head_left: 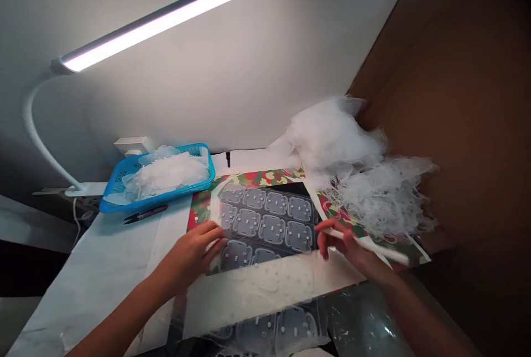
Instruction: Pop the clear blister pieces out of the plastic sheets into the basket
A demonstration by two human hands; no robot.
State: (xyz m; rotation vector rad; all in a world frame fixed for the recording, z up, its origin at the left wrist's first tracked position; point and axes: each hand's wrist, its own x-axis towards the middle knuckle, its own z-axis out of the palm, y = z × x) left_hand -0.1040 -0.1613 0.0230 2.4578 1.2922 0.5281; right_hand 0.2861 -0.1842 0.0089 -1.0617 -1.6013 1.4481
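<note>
Past the left hand (193,252), blue basket (157,198)

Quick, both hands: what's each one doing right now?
Left hand: half curled, fingers on the clear sheet; can't tell if it's gripping.
Right hand: closed, holding a white stick.

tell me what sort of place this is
Probably a makeshift bench for small-parts handwork: a clear moulded plastic sheet, a blue plastic basket of clear plastic scraps, and small black snips under a white gooseneck lamp.
</note>
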